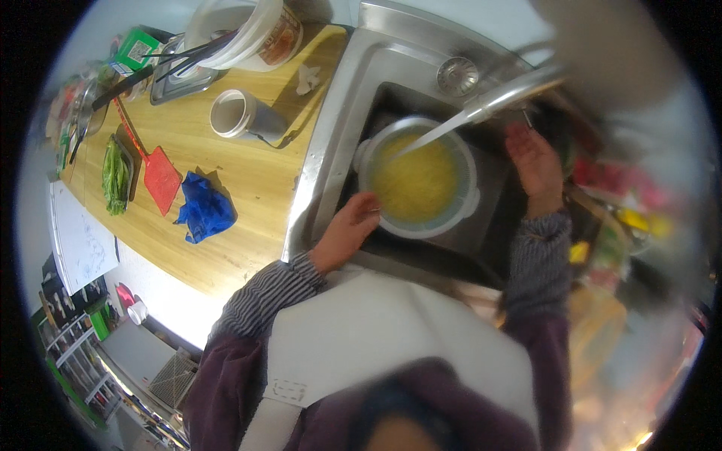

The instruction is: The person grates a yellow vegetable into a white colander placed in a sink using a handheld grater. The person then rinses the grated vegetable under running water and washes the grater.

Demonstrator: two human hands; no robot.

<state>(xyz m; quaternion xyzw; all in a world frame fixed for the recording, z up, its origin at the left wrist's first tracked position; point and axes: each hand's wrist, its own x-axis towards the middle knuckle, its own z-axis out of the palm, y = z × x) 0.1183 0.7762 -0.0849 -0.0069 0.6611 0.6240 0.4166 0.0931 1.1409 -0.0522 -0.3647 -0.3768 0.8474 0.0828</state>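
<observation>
A round white plastic basin [475, 186] with side lugs sits in the stainless steel sink [350, 121]. Yellow, fine-looking food [420, 180] in water fills much of it; its kind is unclear. From the metal faucet [507, 96] a stream of water [431, 135] runs into the basin. At the basin's near left rim is my left hand [351, 228], fingers curled; whether it grips the rim is hard to tell. To the right of the basin, over the sink's right side, my right hand [535, 163] is held with its palm turned up and nothing visible in it.
Left of the sink, a wooden counter [254, 186] carries a blue plastic bag [204, 208], a red fly swatter [162, 175], leafy greens [115, 175] on a tray, a lidless cup [242, 115] and a large white bucket [242, 34]. A strainer [457, 76] lies on the sink's back ledge.
</observation>
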